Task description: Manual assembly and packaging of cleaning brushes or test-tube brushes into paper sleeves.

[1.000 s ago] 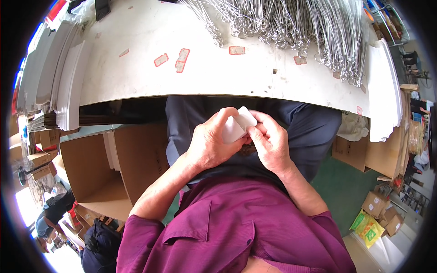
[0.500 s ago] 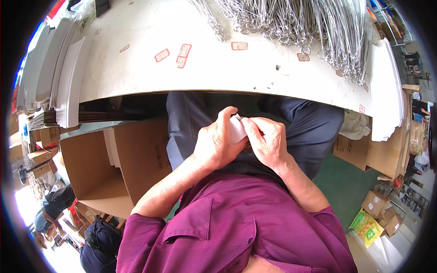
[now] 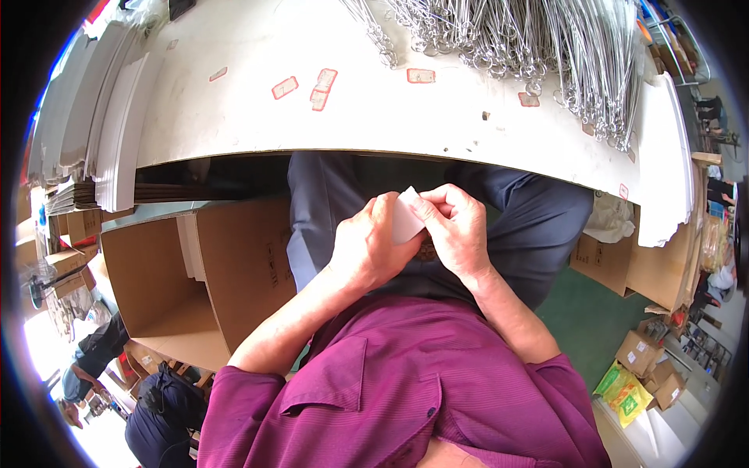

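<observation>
Above my lap, my left hand (image 3: 365, 243) is closed around a small flat white piece (image 3: 404, 221) that looks like paper or card. One corner of it sticks up between my two hands. My right hand (image 3: 460, 234) pinches at the right edge of the same piece, thumb and forefinger pressed together. Whether it is one sheet or a thin stack I cannot make out. Both hands are just below the near edge of the white table (image 3: 257, 129).
Many thin metal wires with looped ends (image 3: 538, 54) lie at the table's far right. White sheets stand stacked at the left (image 3: 117, 117) and right (image 3: 663, 156). A cardboard box (image 3: 156, 288) opens beside my left leg. Another person (image 3: 97, 355) is at the far lower left.
The white piece's top corner now shows, pointing up between my hands. My left thumb has come down from its raised position. My right fingers have shifted slightly along the edge.
</observation>
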Action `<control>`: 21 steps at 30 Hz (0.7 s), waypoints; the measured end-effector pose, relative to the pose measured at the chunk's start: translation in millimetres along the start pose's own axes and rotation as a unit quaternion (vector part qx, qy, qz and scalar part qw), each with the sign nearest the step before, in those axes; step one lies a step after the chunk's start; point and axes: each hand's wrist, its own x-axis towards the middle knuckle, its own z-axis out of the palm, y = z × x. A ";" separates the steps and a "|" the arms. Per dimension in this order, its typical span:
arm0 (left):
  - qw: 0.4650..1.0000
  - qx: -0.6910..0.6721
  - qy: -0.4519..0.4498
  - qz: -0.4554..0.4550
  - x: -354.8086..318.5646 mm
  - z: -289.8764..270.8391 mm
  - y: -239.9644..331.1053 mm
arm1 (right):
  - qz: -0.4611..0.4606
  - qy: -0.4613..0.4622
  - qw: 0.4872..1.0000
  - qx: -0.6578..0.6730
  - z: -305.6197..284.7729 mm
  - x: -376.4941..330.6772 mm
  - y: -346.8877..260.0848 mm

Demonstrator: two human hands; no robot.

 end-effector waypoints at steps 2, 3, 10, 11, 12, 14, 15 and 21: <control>0.998 -0.008 -0.036 -0.056 -5.5 -0.1 -2.0 | 0.030 -0.026 0.999 0.000 -4.2 1.1 -3.8; 0.998 -0.008 -0.036 -0.056 -6.3 -0.3 -2.0 | 0.046 -0.039 0.998 0.000 -4.9 1.0 -5.9; 0.997 -0.010 -0.048 -0.065 -6.1 -0.1 0.0 | 0.085 -0.006 0.996 0.003 -2.3 -3.6 -7.6; 0.997 -0.012 -0.046 -0.058 -6.4 0.5 -0.1 | 0.054 0.009 0.998 -0.006 -1.3 -4.2 -3.8; 0.997 -0.012 -0.046 -0.058 -6.5 1.6 -0.3 | 0.023 0.025 0.999 -0.016 0.1 -4.8 -0.3; 1.000 0.007 -0.003 -0.007 -7.4 3.6 -1.2 | -0.048 0.045 0.996 -0.058 6.5 -6.4 7.3; 1.000 0.008 -0.003 -0.007 -7.9 3.2 -0.8 | -0.120 0.065 0.986 -0.100 8.8 -7.1 9.3; 0.999 -0.001 0.003 -0.045 -6.5 0.5 -3.6 | -0.094 0.024 0.989 -0.108 6.4 -9.4 5.5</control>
